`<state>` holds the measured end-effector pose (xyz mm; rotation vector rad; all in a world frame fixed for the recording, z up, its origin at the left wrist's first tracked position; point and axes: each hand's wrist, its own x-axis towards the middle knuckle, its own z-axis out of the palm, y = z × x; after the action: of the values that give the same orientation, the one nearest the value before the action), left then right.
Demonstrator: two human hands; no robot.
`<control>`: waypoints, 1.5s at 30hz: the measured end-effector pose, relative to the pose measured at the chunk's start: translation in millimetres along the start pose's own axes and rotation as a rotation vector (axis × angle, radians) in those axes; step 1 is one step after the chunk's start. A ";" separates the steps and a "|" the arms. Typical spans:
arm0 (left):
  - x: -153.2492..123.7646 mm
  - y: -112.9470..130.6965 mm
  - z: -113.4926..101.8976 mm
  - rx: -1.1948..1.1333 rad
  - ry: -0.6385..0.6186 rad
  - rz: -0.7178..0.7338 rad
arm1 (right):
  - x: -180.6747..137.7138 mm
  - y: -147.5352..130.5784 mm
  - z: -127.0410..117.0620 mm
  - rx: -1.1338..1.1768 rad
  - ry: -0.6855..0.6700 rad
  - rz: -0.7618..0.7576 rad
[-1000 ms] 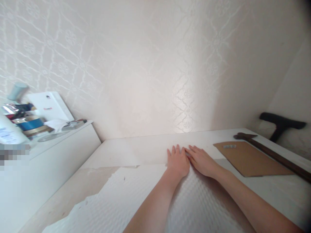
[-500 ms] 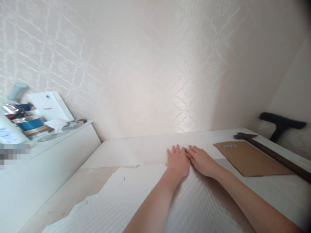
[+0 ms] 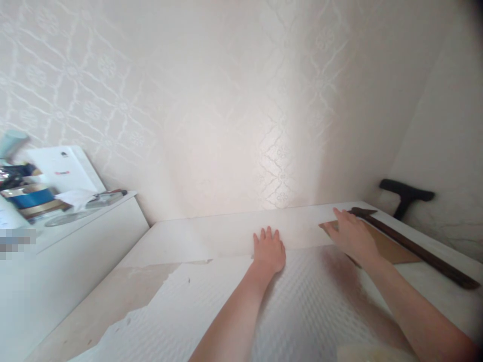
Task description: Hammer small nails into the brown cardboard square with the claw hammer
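Head view looks down over a white table (image 3: 211, 232) pushed against a pale patterned wall (image 3: 226, 100). A textured white sheet (image 3: 211, 306) lies flat on the table and fills the picture from 5 to 8 o'clock. Its left edge is ragged, with a bare brownish patch of surface showing beside it at 8 o'clock.

The left hand (image 3: 268, 252) rests palm down on the far edge of the sheet, just below the centre of the picture. Its fingers are straight and close together and point at 12 o'clock, gripping nothing. The right hand (image 3: 352, 237) lies at 3 o'clock from the left hand, well apart from it. It is also flat and palm down, with fingers lightly spread, at the sheet's far right corner, and it covers the near edge of a brown cardboard (image 3: 396, 251).

A wooden-handled tool (image 3: 415, 247) lies across the cardboard's far side and runs toward 4 o'clock. A black T-shaped handle (image 3: 405, 192) leans in the corner at 3 o'clock. At 9 o'clock a side counter (image 3: 94, 221) holds clutter, a blue tin (image 3: 28, 198) among it.
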<state>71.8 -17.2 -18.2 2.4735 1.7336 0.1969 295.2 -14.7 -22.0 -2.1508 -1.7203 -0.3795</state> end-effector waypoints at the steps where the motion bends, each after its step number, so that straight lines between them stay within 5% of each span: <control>1: 0.1 0.1 -0.4 -0.002 0.002 -0.002 | -1.1 13.3 1.1 -0.042 -0.006 0.027; 5: 0.5 -1.2 0.8 -0.013 0.014 -0.010 | -15.1 45.2 11.6 -0.145 -0.132 0.110; 8: 0.2 -3.8 2.0 -0.050 0.037 -0.001 | -27.3 35.4 13.5 -0.179 -0.184 0.049; 15: 2.7 -25.0 -8.3 -0.247 0.176 -0.128 | -57.3 -63.1 -9.6 -0.086 -0.192 -0.220; 21: -9.7 -100.8 -22.1 -0.291 0.313 -0.241 | -79.2 -159.4 -26.2 0.101 -0.250 -0.411; 25: -27.7 -148.8 -31.5 -0.333 0.335 -0.329 | -62.9 -195.3 -30.2 0.227 -0.241 -0.468; 28: -31.5 -162.4 -33.7 -0.405 0.343 -0.307 | -43.5 -202.9 -16.0 0.248 -0.234 -0.444; 34: -13.5 -152.2 -31.2 -0.380 0.250 -0.096 | -29.6 -198.5 25.8 0.298 -0.309 -0.497; 45: -4.6 -160.4 -35.8 -0.394 0.213 -0.027 | -31.3 -197.5 35.9 0.329 -0.205 -0.525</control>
<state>-84.3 33.6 -10.1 2.2035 1.6089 0.7453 95.2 11.9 -45.8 -1.5349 -2.2750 0.0042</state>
